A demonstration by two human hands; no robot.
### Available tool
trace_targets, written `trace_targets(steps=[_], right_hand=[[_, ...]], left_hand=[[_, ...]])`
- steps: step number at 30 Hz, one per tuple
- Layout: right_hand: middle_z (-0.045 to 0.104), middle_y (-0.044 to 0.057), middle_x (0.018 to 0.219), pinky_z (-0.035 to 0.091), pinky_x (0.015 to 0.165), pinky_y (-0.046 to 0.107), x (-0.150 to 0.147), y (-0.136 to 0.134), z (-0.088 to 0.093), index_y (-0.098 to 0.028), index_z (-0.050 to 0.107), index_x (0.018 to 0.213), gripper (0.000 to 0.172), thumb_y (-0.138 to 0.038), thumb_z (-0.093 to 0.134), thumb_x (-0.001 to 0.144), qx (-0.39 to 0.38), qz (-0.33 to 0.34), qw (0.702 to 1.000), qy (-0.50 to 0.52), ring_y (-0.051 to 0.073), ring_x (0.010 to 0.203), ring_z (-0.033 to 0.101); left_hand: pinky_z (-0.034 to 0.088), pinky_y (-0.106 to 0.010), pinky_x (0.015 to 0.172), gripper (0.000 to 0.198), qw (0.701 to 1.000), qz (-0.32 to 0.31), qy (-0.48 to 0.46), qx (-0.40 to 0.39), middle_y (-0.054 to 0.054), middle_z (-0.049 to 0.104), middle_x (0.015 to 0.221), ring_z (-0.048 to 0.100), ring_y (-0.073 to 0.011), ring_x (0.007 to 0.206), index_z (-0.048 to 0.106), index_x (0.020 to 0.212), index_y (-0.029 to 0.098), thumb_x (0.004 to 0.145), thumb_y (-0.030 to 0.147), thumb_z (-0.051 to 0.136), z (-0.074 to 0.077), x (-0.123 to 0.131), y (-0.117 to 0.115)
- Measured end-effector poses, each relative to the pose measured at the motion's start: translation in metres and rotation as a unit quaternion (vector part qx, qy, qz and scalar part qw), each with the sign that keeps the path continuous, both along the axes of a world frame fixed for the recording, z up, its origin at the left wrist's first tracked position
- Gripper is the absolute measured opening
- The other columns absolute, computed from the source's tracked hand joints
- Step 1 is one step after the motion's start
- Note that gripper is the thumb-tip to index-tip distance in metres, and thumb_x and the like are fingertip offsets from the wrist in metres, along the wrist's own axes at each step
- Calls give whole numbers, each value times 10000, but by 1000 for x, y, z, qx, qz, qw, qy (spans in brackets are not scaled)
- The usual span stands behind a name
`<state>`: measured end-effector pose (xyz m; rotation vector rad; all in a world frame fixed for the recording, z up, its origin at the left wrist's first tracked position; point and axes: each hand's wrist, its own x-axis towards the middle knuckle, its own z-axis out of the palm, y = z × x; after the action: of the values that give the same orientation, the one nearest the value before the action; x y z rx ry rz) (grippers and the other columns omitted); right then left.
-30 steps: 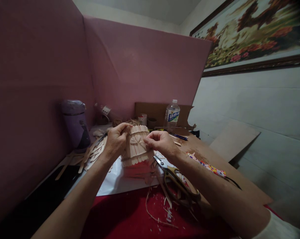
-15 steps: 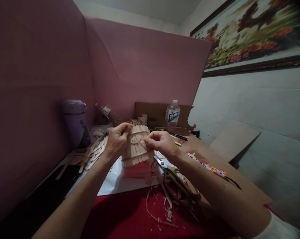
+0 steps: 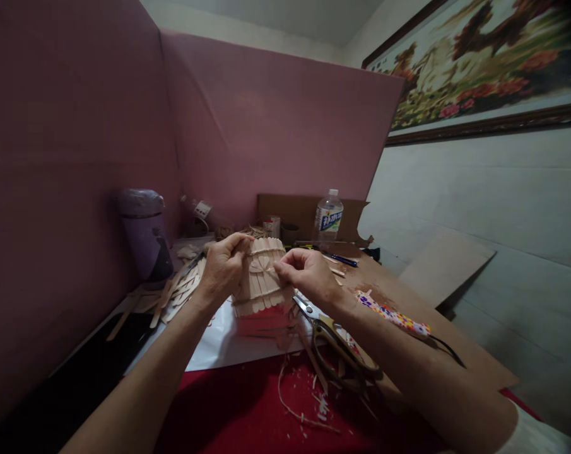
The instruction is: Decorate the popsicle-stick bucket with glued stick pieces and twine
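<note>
Over the smooth white sheet (image 3: 214, 352), a pale, twine-banded wooden-stick panel (image 3: 261, 289) is being pinched at its left side by the left hand (image 3: 223, 266), apparently for steadiness, while its petal-shaped wooden decoration (image 3: 260, 265) is being touched by the pressed-together fingers of the right hand (image 3: 306, 270).

We count one bare left hand (image 3: 222, 268), one bare right hand (image 3: 308, 271), one barrel-shaped pale wooden-stick piece (image 3: 262, 285), one pair of olive-handled metal scissors (image 3: 318, 324), one purple cylindrical flask (image 3: 144, 243), and one clear plastic, white-capped bottle (image 3: 329, 217).
</note>
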<state>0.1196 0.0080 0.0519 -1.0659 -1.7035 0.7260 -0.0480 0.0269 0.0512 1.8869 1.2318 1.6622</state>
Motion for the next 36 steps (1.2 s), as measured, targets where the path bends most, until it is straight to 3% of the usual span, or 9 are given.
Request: trace_targets(steps=[8,36], right_hand=[[575,7,569,358,499,237,-1,-4,-2,-172,563,613,241,-352,578,774,58,-33,996,-58,116,526,487],[543,-12,540,335,501,226,-5,-12,-2,-173,535,591,254,-334,586,782,78,-82,990,-89,107,511,463]], left_hand=[[342,-233,563,252,1000,9,15,6,10,604,657,493,-140,633,671,823,160,804,331,487,0,0,-1],[351,-233,568,249,1000,19,22,9,7,593,665,490,-134,639,658,821,147,816,312,471,0,3,-4]])
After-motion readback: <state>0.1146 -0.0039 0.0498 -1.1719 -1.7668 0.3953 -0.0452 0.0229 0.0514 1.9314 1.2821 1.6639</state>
